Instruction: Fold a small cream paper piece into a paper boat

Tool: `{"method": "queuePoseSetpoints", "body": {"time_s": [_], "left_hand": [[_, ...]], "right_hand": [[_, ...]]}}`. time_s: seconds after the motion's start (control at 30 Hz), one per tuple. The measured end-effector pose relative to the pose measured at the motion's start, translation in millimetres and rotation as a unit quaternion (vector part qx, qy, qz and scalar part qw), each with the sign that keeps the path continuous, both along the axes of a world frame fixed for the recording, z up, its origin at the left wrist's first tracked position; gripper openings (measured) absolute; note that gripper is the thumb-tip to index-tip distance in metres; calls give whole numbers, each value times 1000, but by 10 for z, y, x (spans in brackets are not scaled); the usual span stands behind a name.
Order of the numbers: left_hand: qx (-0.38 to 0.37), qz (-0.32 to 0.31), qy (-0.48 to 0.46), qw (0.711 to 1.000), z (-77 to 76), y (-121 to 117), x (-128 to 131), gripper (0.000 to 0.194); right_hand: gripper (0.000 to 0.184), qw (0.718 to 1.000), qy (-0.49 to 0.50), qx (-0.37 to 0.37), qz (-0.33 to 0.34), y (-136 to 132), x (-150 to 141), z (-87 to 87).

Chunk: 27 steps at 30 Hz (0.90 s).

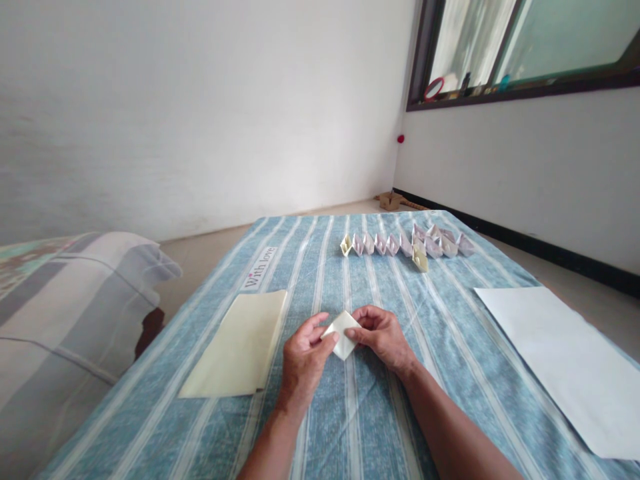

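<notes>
A small folded paper square (344,328), pale cream and turned cornerwise like a diamond, is held up between both hands over the middle of the table. My left hand (307,350) pinches its left corner, thumb on the near face. From the other side my right hand (383,335) grips the right corner with thumb and curled fingers. The fingertips behind the paper are partly hidden. Left of my hands lie pale yellow paper sheets (235,347). Beyond them stands a row of folded paper pieces (393,245), mostly pale lilac with a couple of yellow ones.
A blue-and-white striped cloth (300,267) covers the table. A large white sheet (565,367) lies at its right edge. To the left is a bed with a checked cover (75,320). Behind the table are a wall, a window (540,40) and a small cardboard box (390,200).
</notes>
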<state>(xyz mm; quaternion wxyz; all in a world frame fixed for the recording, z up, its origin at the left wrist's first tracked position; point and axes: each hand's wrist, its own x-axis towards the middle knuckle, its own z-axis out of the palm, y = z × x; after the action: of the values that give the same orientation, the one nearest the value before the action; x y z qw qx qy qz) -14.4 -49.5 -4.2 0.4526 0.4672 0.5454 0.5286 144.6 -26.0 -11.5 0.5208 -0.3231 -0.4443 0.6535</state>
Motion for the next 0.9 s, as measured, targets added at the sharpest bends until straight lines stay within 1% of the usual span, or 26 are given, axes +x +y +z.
{"method": "queuePoseSetpoints", "body": {"time_s": [0.2,0.37,0.57,0.77,0.9], "left_hand": [[1,2,15,1000,11,-4,-4,55],[8,-12,34,999,6,-3,-4,53],[7,-27,47,999,7,-10,19,51],[9,-30,24,999,-68,15,20,53],[10,-26,26,999,-59,14,21,53]], "right_hand": [[31,1000,11,3,11,-3,4,13],[29,1000,14,18,15,-10,10,13],[30,999,-25,7,-34,0,4,27],[30,999,-25,3,-44,0,0,22],[30,998,-27,3,-52,-6,-2,20]]}}
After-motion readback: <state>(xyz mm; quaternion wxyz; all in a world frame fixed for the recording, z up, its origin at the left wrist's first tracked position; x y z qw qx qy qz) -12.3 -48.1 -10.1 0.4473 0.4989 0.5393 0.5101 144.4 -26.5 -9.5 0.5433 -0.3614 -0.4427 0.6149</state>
